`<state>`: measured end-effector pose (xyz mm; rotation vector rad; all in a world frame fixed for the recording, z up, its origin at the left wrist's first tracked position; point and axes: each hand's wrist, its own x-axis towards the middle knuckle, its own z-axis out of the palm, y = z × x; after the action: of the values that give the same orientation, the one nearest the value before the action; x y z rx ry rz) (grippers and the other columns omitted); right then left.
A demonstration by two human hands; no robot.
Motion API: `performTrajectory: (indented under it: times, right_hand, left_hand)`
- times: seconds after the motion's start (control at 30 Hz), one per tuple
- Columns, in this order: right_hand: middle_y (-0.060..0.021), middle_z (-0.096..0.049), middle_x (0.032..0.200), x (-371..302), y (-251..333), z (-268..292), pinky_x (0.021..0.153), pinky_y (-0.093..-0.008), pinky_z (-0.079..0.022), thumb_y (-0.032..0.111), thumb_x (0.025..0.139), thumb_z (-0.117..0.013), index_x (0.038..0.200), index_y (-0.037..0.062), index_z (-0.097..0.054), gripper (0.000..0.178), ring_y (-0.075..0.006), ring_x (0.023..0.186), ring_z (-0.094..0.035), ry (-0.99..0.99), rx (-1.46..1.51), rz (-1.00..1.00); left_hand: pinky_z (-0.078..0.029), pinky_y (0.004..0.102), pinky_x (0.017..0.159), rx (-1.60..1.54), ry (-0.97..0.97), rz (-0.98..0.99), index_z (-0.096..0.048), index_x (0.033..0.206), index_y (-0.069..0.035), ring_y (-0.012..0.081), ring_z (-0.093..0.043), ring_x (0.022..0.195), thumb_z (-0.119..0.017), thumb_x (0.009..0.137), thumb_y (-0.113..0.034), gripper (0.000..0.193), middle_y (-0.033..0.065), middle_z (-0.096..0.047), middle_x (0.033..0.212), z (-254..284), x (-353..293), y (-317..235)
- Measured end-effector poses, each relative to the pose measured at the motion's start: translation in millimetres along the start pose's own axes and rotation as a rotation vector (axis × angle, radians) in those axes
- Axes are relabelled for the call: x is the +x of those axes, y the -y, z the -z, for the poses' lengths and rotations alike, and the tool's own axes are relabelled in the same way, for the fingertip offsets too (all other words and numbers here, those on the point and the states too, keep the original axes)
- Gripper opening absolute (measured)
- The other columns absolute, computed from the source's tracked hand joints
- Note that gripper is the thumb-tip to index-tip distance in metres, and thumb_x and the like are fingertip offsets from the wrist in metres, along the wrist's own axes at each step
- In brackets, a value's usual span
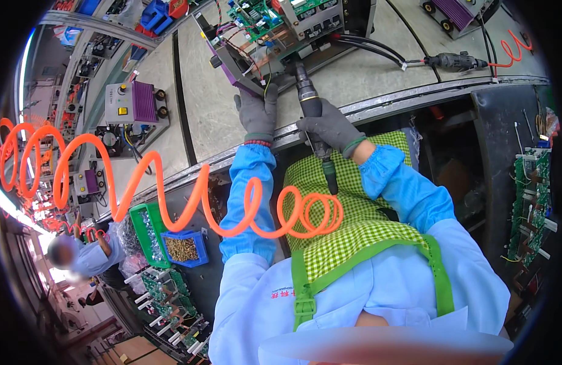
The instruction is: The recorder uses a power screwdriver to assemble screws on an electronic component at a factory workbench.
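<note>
In the head view, my right hand (332, 126), in a grey glove, is wrapped round a black-and-silver air screwdriver (306, 91). The tool's tip points away from me, into the lower front of an open electronic power unit (275, 45). An orange coiled air hose (198, 198) runs from the left to the tool's rear end. My left hand (257, 112), also gloved, holds the near corner of the unit's purple panel (235, 73), thumb and fingers on either side. Green circuit boards and wires show inside the unit. The tool's very tip is hidden in the housing.
Another purple-sided unit (135, 103) stands on the left bench. A second screwdriver (456, 61) lies at the right. Below left are a blue bin of brass-coloured fasteners (185, 248) and a green bin (148, 234). Circuit boards (530, 201) stand at the far right. A person (89, 252) is at left.
</note>
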<state>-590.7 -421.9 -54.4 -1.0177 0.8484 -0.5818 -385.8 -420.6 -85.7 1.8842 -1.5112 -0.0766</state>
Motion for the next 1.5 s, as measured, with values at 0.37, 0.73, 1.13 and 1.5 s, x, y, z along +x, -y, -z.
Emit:
performTrajectory:
  times: [0.37, 0.73, 1.13, 1.5]
  right_hand:
    - [-0.0095, -0.062, 0.07, 6, -1, 3, 0.053, -0.0319, -0.052, 0.01, 0.077, -0.069, 0.103, -0.0013, -0.047, 0.035, -0.0176, 0.057, -0.062, 0.025, 0.041, -0.036]
    - [-0.009, -0.06, 0.067, 6, 9, -1, 0.051, -0.0331, -0.051, 0.011, 0.076, -0.068, 0.094, 0.0006, -0.048, 0.029, -0.0185, 0.054, -0.061, 0.019, -0.022, -0.087]
    - [-0.0085, -0.062, 0.069, 7, 6, 3, 0.052, -0.0313, -0.053, 0.012, 0.08, -0.067, 0.098, 0.0019, -0.047, 0.029, -0.0171, 0.055, -0.062, 0.035, -0.089, -0.057]
    - [-0.0093, -0.062, 0.065, 2, 8, -7, 0.052, -0.0326, -0.052, 0.012, 0.074, -0.069, 0.087, -0.0002, -0.054, 0.023, -0.0188, 0.054, -0.062, 0.021, -0.024, -0.072]
  left_hand:
    - [-0.022, 0.0534, 0.112, 0.089, 0.017, -0.095, -0.034, 0.144, -0.006, 0.0384, -0.041, 0.131, -0.043, 0.091, -0.063, 0.078, 0.02, -0.042, 0.142, -2, 1, 2]
    - [-0.023, 0.0513, 0.112, 0.037, -0.059, -0.103, -0.043, 0.14, -0.01, 0.0409, -0.037, 0.132, -0.043, 0.093, -0.061, 0.069, 0.0224, -0.04, 0.144, -4, 1, -4]
    - [-0.022, 0.0518, 0.113, 0.026, 0.046, -0.119, -0.046, 0.14, -0.014, 0.0417, -0.032, 0.135, -0.041, 0.088, -0.071, 0.077, 0.0228, -0.037, 0.146, -1, 4, -11]
    - [-0.022, 0.0515, 0.113, 0.135, 0.113, -0.113, -0.048, 0.139, -0.019, 0.0402, -0.032, 0.136, -0.041, 0.085, -0.075, 0.078, 0.0218, -0.036, 0.147, -2, 5, 1]
